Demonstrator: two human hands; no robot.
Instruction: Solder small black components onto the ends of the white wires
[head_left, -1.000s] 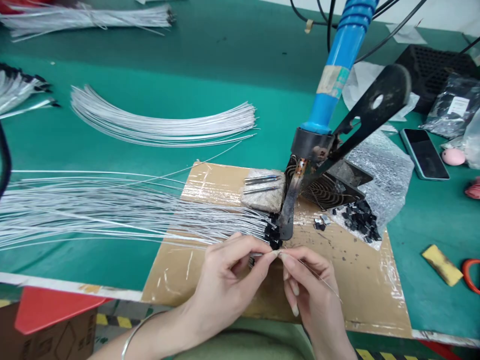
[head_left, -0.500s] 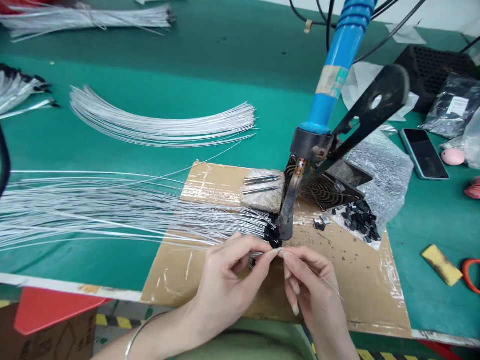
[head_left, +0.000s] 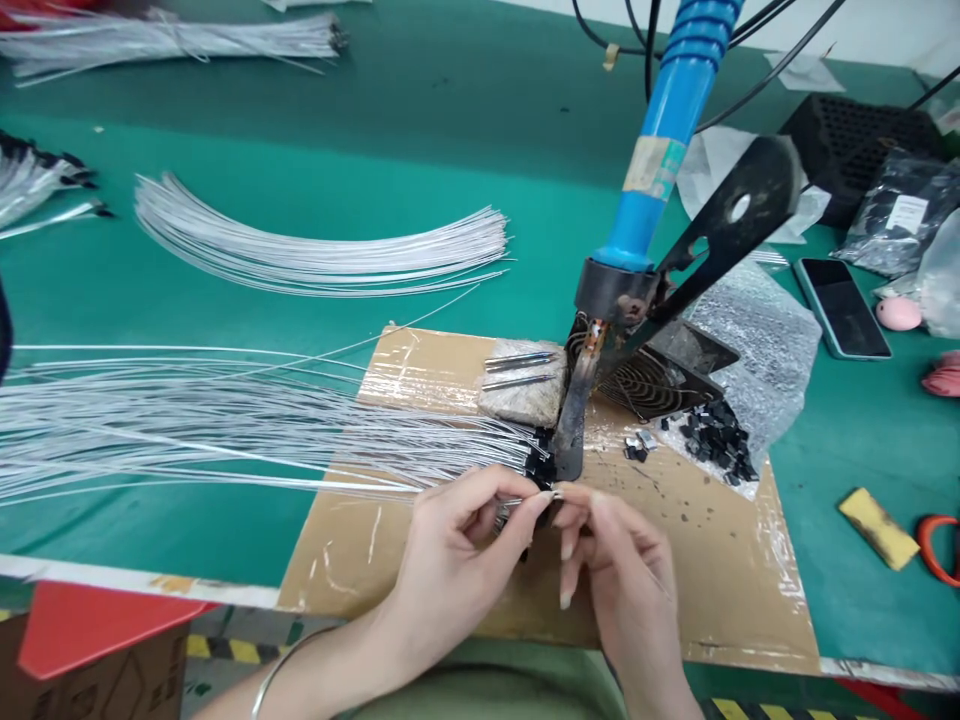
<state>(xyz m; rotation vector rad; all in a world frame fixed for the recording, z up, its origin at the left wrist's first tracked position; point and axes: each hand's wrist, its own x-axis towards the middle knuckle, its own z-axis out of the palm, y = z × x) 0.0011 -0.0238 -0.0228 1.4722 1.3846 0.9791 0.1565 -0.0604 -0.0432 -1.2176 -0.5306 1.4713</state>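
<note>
My left hand [head_left: 465,560] is closed, thumb and index finger pinching a small silvery wire end [head_left: 556,494] at their tips. Touching that same spot is the index finger of my right hand [head_left: 626,570], whose fingers are curled; a thin wire shows faintly along it, partly hidden. Several silvery and black wire ends lie half covered under my left fingers. Just beyond both hands, white wires [head_left: 420,435] with black connectors [head_left: 538,460] lie on a cardboard sheet [head_left: 375,550]. The soldering iron's dark tip [head_left: 574,440] points down right behind my fingertips.
A blue-handled soldering iron [head_left: 652,170] leans in its black stand [head_left: 720,235]. A stone-like block [head_left: 525,400] carries metal rods. Small black parts [head_left: 720,440] lie on bubble wrap [head_left: 780,340]. Nearby are a phone [head_left: 844,308], a yellow sponge [head_left: 877,528] and a white wire bundle [head_left: 330,255].
My right hand has turned slightly and its lower fingers have shifted left. The thin wire trailing from it shows less. My left hand keeps its pinch; the view has shifted a little.
</note>
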